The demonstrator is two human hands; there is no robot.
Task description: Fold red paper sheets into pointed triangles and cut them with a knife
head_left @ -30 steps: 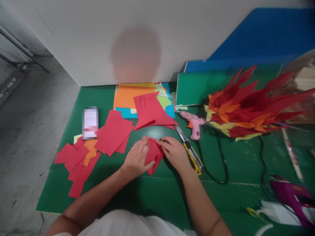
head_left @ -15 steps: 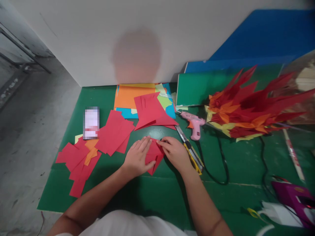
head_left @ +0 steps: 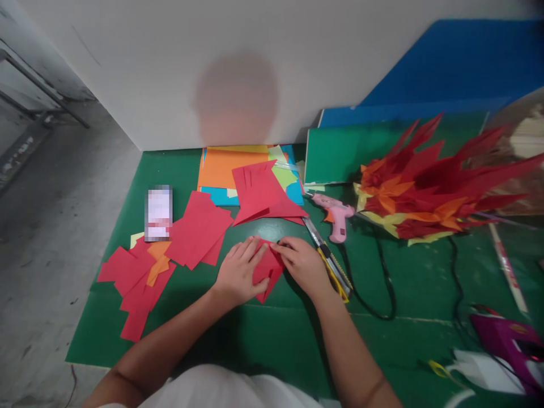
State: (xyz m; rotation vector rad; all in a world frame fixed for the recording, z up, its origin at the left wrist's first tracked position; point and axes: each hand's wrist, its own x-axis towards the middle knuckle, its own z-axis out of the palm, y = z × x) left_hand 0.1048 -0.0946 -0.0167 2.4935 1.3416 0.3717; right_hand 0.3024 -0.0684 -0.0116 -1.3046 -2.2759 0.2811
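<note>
Toward the green mat's (head_left: 263,340) near edge, the open left hand (head_left: 238,275) and the right hand (head_left: 304,266), its fingers perhaps pinching, pin the red paper (head_left: 267,271) mid-crease, which calls for firm, aligned pressing.

Just beside your right hand (head_left: 304,263), on its right, lies the utility knife (head_left: 329,262). The glue gun (head_left: 335,212) and its black cord (head_left: 382,283) block the way further right. Left of your left hand (head_left: 238,272), loose red sheets (head_left: 198,229) lie flat on the green mat (head_left: 263,334). On the far side, a narrow bare strip runs in front of the coloured paper stack (head_left: 221,167). The near mat around your forearms is bare.
</note>
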